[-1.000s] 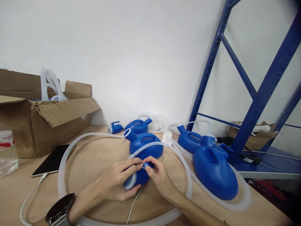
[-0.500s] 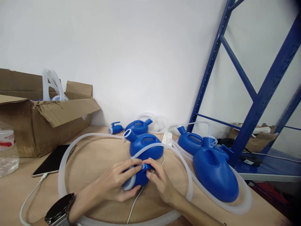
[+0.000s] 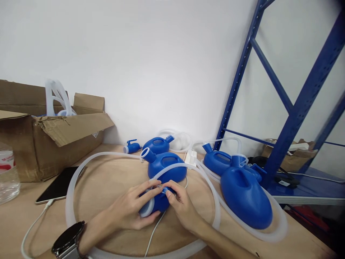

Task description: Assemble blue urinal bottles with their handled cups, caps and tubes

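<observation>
Between my hands is a small blue urinal head (image 3: 162, 204) with a translucent white rim. My left hand (image 3: 132, 208) wraps round its rim end, fingers over the top and thumb below. My right hand (image 3: 184, 207) pinches a small fitting on its upper side, thumb in front and index finger behind; my fingers partly hide this fitting. A clear tube (image 3: 185, 165) runs from near my left fingertips and loops widely round both hands. Just behind them stands a blue urinal bottle (image 3: 165, 172) with an open, rimmed spout.
Another small blue head (image 3: 132, 147) and a blue bottle (image 3: 156, 145) lie near the wall. More blue bottles (image 3: 246, 198) with tubing stand at right beside a blue shelf frame (image 3: 299, 100). At left are a cardboard box (image 3: 54, 154), tablet (image 3: 59, 185) and water bottle (image 3: 8, 176).
My right thumb has shifted up and onto the fitting. The left hand keeps its hold. The view has moved very slightly.
</observation>
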A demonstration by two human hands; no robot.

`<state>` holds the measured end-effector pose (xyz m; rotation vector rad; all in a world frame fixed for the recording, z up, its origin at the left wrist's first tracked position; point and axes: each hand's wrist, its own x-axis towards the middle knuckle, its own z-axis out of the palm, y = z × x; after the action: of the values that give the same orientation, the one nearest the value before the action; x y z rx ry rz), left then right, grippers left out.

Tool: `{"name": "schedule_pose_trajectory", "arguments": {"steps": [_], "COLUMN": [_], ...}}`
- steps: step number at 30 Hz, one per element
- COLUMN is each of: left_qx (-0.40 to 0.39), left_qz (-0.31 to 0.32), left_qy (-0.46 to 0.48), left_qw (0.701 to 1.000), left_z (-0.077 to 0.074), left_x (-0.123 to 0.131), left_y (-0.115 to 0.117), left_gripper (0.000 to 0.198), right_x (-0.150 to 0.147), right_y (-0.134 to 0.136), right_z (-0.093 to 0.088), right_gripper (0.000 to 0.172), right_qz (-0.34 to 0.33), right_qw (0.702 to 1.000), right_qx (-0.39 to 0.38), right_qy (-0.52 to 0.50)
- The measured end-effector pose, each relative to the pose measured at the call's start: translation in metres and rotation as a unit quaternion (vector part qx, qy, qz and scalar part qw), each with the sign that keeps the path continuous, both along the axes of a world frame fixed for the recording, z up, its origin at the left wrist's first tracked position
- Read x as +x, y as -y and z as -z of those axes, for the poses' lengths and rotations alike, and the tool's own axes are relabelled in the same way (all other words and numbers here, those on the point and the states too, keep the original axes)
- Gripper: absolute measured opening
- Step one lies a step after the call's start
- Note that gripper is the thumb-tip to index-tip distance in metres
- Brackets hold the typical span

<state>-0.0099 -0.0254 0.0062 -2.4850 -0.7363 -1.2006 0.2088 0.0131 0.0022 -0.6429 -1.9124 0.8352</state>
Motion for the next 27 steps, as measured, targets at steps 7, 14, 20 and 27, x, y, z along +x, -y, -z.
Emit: {"name": "schedule_pose_trajectory", "arguments": {"steps": [7,14,20,27], "left_qx": [0.045,0.055,0.052,0.012], "left_qz": [0.017,0.02,0.02,0.001], "left_qy": [-0.003,-0.019,-0.036,-0.005], "left_qw": [0.999,0.998,0.998,1.0], "left_z": [-0.001,-0.004,-0.003,0.0], "left_x": [0.0,0.001,0.0,0.0], "left_y": [-0.001,0.001,-0.001,0.0], "left_gripper": [0.069,0.069,0.065,0.064], "right_x": [-0.001,0.008,0.009,0.005], "right_y": [-0.001,-0.009,-0.01,-0.011], "right_z": [-0.001,0.012,0.013,0.007], "right_gripper": [0.022,0.027,0.04,0.039], "right_qz": [0.004,-0.016,0.014,-0.024], "right_qw": [1.0,1.0,0.997,0.998], "right_qx": [-0.009,-0.009,-0.079,-0.049], "right_qy": [-0.014,-0.021,-0.017,-0.006]}}
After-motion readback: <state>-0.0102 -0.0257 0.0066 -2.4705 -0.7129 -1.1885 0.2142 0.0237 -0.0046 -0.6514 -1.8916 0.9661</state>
